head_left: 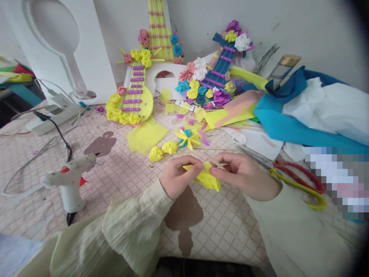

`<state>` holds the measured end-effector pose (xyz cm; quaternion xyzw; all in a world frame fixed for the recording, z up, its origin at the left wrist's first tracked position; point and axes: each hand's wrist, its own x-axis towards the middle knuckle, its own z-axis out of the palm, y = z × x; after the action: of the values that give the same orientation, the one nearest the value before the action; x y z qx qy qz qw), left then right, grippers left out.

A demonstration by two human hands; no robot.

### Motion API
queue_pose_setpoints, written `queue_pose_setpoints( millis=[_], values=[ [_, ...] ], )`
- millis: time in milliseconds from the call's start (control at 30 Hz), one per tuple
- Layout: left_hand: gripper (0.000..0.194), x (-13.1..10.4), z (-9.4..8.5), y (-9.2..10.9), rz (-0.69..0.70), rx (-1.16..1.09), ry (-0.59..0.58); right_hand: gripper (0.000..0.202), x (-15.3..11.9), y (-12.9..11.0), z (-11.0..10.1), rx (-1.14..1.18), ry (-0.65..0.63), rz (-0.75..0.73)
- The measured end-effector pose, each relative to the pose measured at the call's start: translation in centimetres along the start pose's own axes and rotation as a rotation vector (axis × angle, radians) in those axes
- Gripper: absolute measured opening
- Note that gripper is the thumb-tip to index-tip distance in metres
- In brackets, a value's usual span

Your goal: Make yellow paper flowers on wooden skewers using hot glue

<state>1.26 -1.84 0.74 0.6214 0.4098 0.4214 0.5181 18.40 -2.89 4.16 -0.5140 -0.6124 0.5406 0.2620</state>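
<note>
- While pinching a yellow paper piece (206,177) from both sides, held low over the pink checked tablecloth (121,169), near the front edge.
- Left hand (177,177): thumb and forefinger pressed together on the paper's left end, other fingers curled under.
- Right hand (245,175): thumb and fingers closed on the paper's right end, together with a thin wooden stick (217,162) lying across the fingertips.
- Two yellow paper flowers (163,151) just beyond the left hand, a yellow and blue paper star (188,137) behind them.
- Scissors (291,179) with red and yellow handles just right of the right hand.
- Glue gun (70,179) standing well to the left, cord trailing away.
- Paper guitars (138,90) trimmed with flowers leaning against the wall at the back.
- Blue and white sheets (311,111) piled at the right.
</note>
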Motion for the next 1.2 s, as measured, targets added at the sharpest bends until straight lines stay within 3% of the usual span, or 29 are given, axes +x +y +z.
queue_pose_setpoints(
  millis=[200,433,567,633,767,900,1200],
  values=[
    [0.02,0.1,0.2,0.2,-0.147,-0.131,-0.097,0.016,0.1,0.0,0.1,0.018,0.037,-0.018],
    [0.014,-0.2,0.4,0.1,-0.083,-0.049,-0.046,0.023,0.2,0.2,0.3,-0.003,0.144,-0.018],
    [0.015,-0.1,0.3,0.1,-0.066,-0.02,-0.084,0.02,0.1,0.8,0.5,-0.061,0.106,-0.11],
    [0.016,-0.1,0.3,0.0,-0.048,-0.001,-0.087,0.019,0.1,1.0,0.5,-0.135,0.151,-0.177],
    [0.015,0.2,0.1,-0.4,-0.021,0.032,-0.019,0.021,0.2,1.1,-0.1,-0.437,0.374,-0.404],
    [0.013,0.3,0.1,-0.6,-0.012,0.051,-0.033,0.025,0.3,1.1,-0.6,-0.665,0.274,-0.534],
    [0.019,0.1,0.2,-0.4,-0.095,0.127,0.021,0.033,0.5,1.6,-0.6,-0.851,0.299,-0.488]
  ],
)
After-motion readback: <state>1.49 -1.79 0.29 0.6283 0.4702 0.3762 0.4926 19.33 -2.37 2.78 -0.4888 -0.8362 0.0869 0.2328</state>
